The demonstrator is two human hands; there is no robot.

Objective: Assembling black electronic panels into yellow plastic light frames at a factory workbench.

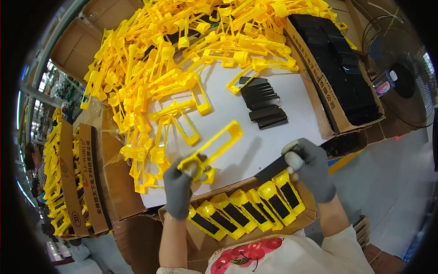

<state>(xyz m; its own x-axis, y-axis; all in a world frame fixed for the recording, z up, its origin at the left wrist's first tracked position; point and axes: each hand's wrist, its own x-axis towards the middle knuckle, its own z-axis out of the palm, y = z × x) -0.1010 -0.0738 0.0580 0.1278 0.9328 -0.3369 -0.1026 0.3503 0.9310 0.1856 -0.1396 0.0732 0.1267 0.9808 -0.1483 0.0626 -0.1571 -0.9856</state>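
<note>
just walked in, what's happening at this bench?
A person in grey gloves is working at a white table. The left hand holds up a yellow plastic frame; the right hand grips a black strip. Directly below the hands, a cardboard box holds a row of yellow pieces with black inserts. A big heap of loose yellow frames covers the table's far side, with a small stack of black strips beside it and a box of black parts to the right.
</note>
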